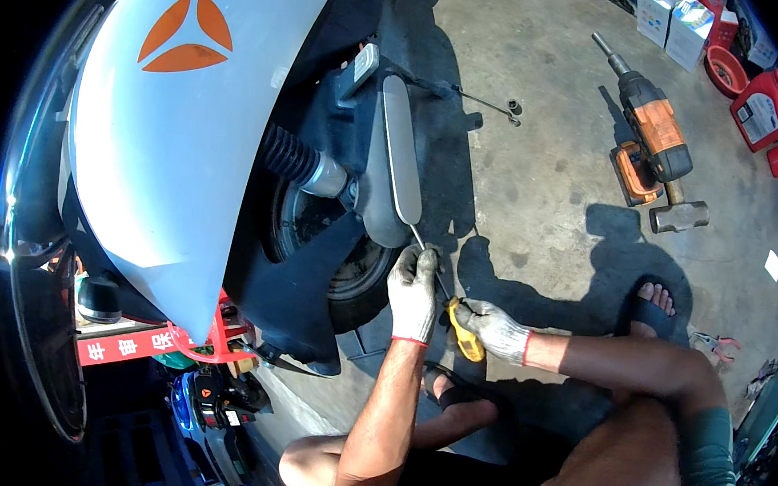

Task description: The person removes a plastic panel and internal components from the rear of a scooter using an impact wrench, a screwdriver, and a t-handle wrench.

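A screwdriver (467,339) with a yellow handle and long metal shaft slants up to the rear end of the grey elongated cover (401,146) on a scooter's side. Its tip meets the cover's end; whether it goes into a gap, I cannot tell. My left hand (413,293), in a soiled white work glove, is closed around the shaft close to the tip. Gloved as well, my right hand (491,328) grips the top of the yellow handle. Beside my left hand is the scooter's rear wheel (341,298), partly hidden by a dark mudguard (302,278).
White scooter bodywork (182,132) fills the left. On the concrete floor to the right lie an orange-black cordless power tool (656,126), a hammer (679,216), pliers (715,345) and a thin wrench (491,104). Red jugs (762,110) and boxes (674,24) stand at far right.
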Tool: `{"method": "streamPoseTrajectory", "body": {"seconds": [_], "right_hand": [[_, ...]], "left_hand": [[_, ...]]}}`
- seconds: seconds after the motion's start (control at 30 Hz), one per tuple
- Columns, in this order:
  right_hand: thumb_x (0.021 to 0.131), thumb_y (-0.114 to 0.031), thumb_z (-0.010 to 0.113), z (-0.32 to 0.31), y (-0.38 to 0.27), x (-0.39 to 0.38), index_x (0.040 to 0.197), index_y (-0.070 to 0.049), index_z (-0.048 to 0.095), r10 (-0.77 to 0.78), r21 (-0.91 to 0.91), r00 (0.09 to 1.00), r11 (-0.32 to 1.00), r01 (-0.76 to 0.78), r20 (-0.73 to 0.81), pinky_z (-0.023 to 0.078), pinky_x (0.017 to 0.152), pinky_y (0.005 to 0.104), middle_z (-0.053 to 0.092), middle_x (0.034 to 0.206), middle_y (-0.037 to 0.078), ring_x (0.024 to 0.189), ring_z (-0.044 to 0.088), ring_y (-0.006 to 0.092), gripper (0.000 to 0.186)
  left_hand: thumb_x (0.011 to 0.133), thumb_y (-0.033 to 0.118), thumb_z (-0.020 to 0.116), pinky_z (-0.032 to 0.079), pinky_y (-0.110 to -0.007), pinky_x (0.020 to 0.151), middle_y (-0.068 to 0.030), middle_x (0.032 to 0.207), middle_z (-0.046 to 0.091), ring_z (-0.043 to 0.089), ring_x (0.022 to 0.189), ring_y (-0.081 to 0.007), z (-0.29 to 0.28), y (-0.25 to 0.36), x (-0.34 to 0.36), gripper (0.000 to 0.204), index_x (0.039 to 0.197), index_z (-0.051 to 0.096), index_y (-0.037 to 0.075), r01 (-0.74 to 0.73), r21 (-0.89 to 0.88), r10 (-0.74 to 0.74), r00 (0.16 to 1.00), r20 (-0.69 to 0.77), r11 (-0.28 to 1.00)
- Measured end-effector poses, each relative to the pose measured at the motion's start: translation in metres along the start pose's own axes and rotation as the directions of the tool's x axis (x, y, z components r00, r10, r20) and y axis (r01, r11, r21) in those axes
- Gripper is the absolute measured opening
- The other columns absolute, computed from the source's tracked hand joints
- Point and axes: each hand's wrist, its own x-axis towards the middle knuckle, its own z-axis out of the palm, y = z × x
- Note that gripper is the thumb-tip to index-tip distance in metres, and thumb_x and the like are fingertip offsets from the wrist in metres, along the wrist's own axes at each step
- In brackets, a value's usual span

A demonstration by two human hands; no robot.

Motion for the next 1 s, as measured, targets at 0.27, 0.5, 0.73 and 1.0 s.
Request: {"method": "streamPoseTrajectory", "body": {"seconds": [0.27,0.5,0.73,1.0], "right_hand": [[0.098,-0.019,0.046,0.03,0.0,0.04,0.113,-0.003,0.052,-0.199,0.018,0.956,0.978,0.207,-0.215,0.048,0.065,0.0258,0.06,0.091,0.004,0.077,0.057,0.0112,0.023],[0.097,-0.019,0.047,0.029,-0.027,0.084,0.113,-0.003,0.057,-0.307,0.175,0.938,0.926,0.334,-0.161,0.048,0.075,0.0298,0.062,0.1,0.007,0.087,0.057,0.0136,0.025],[0.097,-0.021,0.046,0.039,-0.049,0.069,0.117,-0.003,0.056,-0.261,0.308,0.943,0.897,0.316,-0.207,0.048,0.081,0.0301,0.062,0.104,0.006,0.093,0.058,0.0164,0.029],[0.097,-0.021,0.047,0.038,-0.078,0.029,0.111,-0.006,0.056,-0.162,0.218,0.944,0.949,0.229,-0.288,0.051,0.07,0.0306,0.061,0.096,0.004,0.081,0.06,0.0136,0.022]], "left_hand": [[0.092,0.018,0.058,0.046,-0.026,0.075,-0.0053,0.089,0.064,0.056,0.081,-0.0111,-0.009,0.022,-0.001,0.026,0.104,0.064,-0.004,0.084,0.141,-0.073,0.994,-0.084,0.986],[0.079,0.004,0.067,0.049,-0.035,0.084,-0.0145,0.106,0.057,0.058,0.096,-0.0275,0.004,0.044,-0.005,0.032,0.111,0.06,0.003,-0.417,0.671,0.627,0.773,-0.092,0.612],[0.071,0.007,0.071,0.04,-0.042,0.095,-0.0141,0.116,0.055,0.048,0.111,-0.0326,0.016,0.083,0.027,0.047,0.117,0.06,0.012,-0.37,0.866,0.593,0.797,0.111,0.335],[0.074,0.015,0.071,0.047,-0.04,0.086,-0.015,0.109,0.057,0.057,0.101,-0.0309,0.022,0.09,0.031,0.046,0.119,0.059,0.012,-0.368,0.841,0.526,0.842,0.12,0.397]]}}
